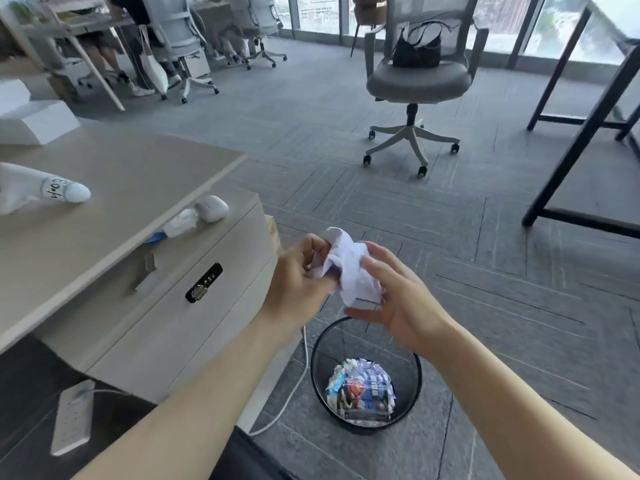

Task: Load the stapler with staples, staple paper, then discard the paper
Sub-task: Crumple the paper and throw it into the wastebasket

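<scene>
Room: grey office floor (450,237), bench (104,161) on the left.
Paper (346,268): a white scrunched ball, held over the black bin (313,372).
Left hand (301,275): fingers curled round the paper.
Right hand (398,306): fingers straight, pressing the paper's side.

Two grips: left grip (301,275), right grip (401,303). One crumpled paper ball (349,268). One wire wastebasket (317,375); wrappers (360,393) inside too jumbled to count. One table (104,209). One drawer cabinet (194,327), one lock (203,283) on it. One earbud case (211,208). One power strip (71,420). One white cable (294,386). One near office chair (417,81); back chairs (180,39) at least two, blurred. One handbag (417,46). One tote bag (154,69).
</scene>
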